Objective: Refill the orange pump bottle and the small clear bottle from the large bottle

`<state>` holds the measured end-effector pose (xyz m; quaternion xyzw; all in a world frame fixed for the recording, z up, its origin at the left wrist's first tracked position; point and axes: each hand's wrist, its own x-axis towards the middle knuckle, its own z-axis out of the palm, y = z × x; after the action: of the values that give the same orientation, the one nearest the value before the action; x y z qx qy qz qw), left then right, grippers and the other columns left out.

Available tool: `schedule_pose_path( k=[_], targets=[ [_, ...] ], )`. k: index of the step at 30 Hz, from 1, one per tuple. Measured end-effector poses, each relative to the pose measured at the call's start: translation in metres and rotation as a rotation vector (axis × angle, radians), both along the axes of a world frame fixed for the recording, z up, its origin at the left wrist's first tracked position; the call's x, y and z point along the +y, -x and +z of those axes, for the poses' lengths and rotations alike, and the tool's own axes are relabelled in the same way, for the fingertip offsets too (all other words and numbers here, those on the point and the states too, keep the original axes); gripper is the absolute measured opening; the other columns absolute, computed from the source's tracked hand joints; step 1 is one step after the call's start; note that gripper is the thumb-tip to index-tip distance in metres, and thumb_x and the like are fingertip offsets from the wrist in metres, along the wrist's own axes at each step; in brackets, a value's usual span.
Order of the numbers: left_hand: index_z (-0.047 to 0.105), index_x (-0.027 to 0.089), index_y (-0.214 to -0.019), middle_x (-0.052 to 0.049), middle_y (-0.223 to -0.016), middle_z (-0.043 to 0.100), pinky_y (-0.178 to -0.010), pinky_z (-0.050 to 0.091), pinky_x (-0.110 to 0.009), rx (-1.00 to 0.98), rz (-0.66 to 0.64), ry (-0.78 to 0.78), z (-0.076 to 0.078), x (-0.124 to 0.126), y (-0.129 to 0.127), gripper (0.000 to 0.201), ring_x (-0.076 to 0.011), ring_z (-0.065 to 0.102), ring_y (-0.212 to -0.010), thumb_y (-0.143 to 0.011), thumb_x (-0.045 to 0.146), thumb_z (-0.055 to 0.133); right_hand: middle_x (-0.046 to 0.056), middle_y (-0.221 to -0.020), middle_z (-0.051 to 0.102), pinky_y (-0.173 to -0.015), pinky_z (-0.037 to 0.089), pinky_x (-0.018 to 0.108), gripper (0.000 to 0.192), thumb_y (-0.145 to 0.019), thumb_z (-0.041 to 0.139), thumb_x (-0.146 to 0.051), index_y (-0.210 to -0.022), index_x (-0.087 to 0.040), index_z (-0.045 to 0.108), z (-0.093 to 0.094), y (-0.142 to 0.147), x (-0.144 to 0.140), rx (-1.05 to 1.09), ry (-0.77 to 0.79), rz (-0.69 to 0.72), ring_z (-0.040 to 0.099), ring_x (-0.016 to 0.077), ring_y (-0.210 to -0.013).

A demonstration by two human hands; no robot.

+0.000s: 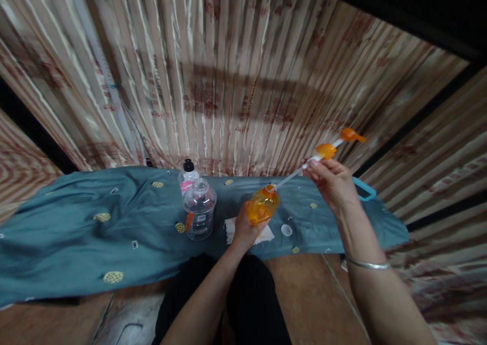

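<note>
Gripping the orange bottle (262,206), the left hand (243,229) closes round it; the right hand (332,182) pinches the pump (326,151) tube, lifted out.

A: Cam setup?
B: Single head-worn view, pitched forward and down. Close range, forearms enter from the bottom edge. Faces a teal patterned cloth-covered worktop (95,233) with a pleated beige curtain (228,81) behind it.
A: Overlap?
B: One view only.

Your orange bottle (262,206) sits tilted at frame centre, neck open. Its orange pump top (326,150) with white tube slants up toward the right.
</note>
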<state>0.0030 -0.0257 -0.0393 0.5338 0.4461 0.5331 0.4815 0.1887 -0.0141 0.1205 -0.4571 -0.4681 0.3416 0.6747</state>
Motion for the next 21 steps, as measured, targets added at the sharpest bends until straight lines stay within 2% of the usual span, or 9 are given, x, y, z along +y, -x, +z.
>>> schedule_pose_path(
  k=[3, 5, 8, 12, 21],
  targets=[
    [0.060, 0.022, -0.103, -0.003, -0.103, 0.073, -0.085, 0.056, -0.036, -0.003, -0.008, 0.004, 0.003, -0.001, 0.001, 0.051, -0.0231, 0.071, -0.094, -0.059, 0.024, 0.086, -0.001, -0.088, 0.065, -0.077, 0.056, 0.031, 0.016, -0.086, 0.072, -0.027, -0.092, -0.015, 0.064, -0.031, 0.019, 0.005, -0.147, 0.012, 0.094, 0.062, 0.0105, -0.079],
    [0.060, 0.022, -0.102, -0.002, -0.102, 0.074, -0.084, 0.056, -0.035, 0.009, -0.007, -0.002, 0.004, -0.001, 0.001, 0.050, -0.0229, 0.072, -0.094, -0.060, 0.025, 0.086, 0.001, -0.094, 0.065, -0.079, 0.055, 0.033, 0.020, -0.087, 0.072, -0.032, -0.096, -0.015, 0.064, -0.049, 0.029, 0.006, -0.227, 0.015, 0.146, 0.063, 0.0120, -0.083],
    [0.061, 0.022, -0.103, -0.002, -0.103, 0.074, -0.084, 0.056, -0.034, 0.032, 0.004, 0.003, 0.004, -0.001, 0.001, 0.049, -0.0232, 0.072, -0.095, -0.061, 0.025, 0.085, 0.002, -0.097, 0.066, -0.080, 0.055, 0.034, 0.027, -0.088, 0.069, -0.039, -0.101, -0.016, 0.064, -0.068, 0.036, 0.005, -0.307, 0.017, 0.195, 0.063, 0.0130, -0.085],
    [0.061, 0.023, -0.102, -0.002, -0.102, 0.073, -0.084, 0.055, -0.037, 0.053, 0.018, 0.011, 0.004, -0.001, 0.001, 0.049, -0.0240, 0.071, -0.094, -0.060, 0.026, 0.085, 0.003, -0.100, 0.066, -0.086, 0.055, 0.038, 0.029, -0.088, 0.069, -0.042, -0.101, -0.016, 0.064, -0.078, 0.039, 0.003, -0.363, 0.006, 0.215, 0.064, 0.0149, -0.091],
    [0.062, 0.023, -0.100, -0.002, -0.100, 0.074, -0.082, 0.055, -0.037, 0.000, -0.031, -0.017, 0.011, -0.004, 0.002, 0.043, -0.0245, 0.071, -0.092, -0.064, 0.027, 0.084, 0.005, -0.112, 0.065, -0.099, 0.050, 0.047, 0.037, -0.085, 0.072, -0.042, -0.112, -0.019, 0.063, -0.083, 0.046, -0.006, -0.453, -0.074, 0.167, 0.063, 0.0189, -0.103]
  ],
)
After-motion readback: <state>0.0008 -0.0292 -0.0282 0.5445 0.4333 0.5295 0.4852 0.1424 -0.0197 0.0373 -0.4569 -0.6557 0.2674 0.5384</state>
